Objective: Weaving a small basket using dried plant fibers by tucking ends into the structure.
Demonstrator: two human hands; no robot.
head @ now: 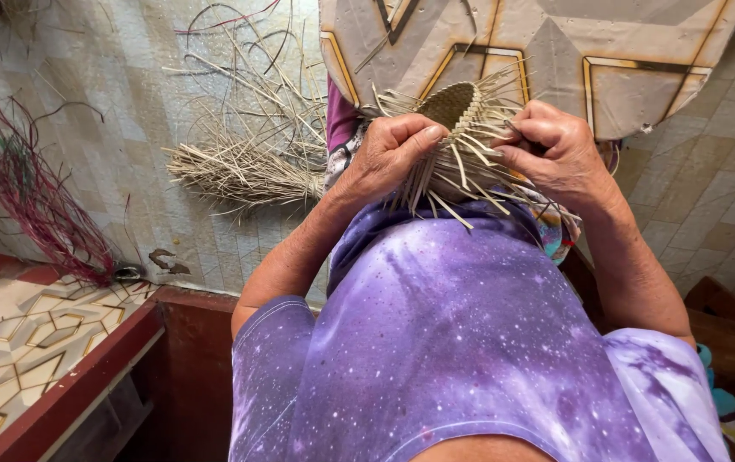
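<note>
Purple star-speckled cloth of the person's shirt (pixel 462 342) fills the near part of the view, with both bare forearms reaching away from it. Beyond the shirt, the left hand (pixel 389 158) and the right hand (pixel 556 154) sit close together, each clamped on a small half-woven basket (pixel 453 107) of pale straw. Left thumb and fingers pinch a few of the loose strips (pixel 449 184) that fan out from the basket's lower edge toward the shirt; the right hand's fingers close on the strips at the basket's right side. More loose ends bristle from the woven part's rim. Farther off, a patterned cushion (pixel 633 77) in beige with gold and dark lines lies behind the basket. To the left, on the tiled floor (pixel 111 94), rests a bundle of dry straw (pixel 239 167), and still farther left a tangle of red and green strands (pixel 38 205). At near left stands a red-edged surface (pixel 68 393) with geometric tiles.
</note>
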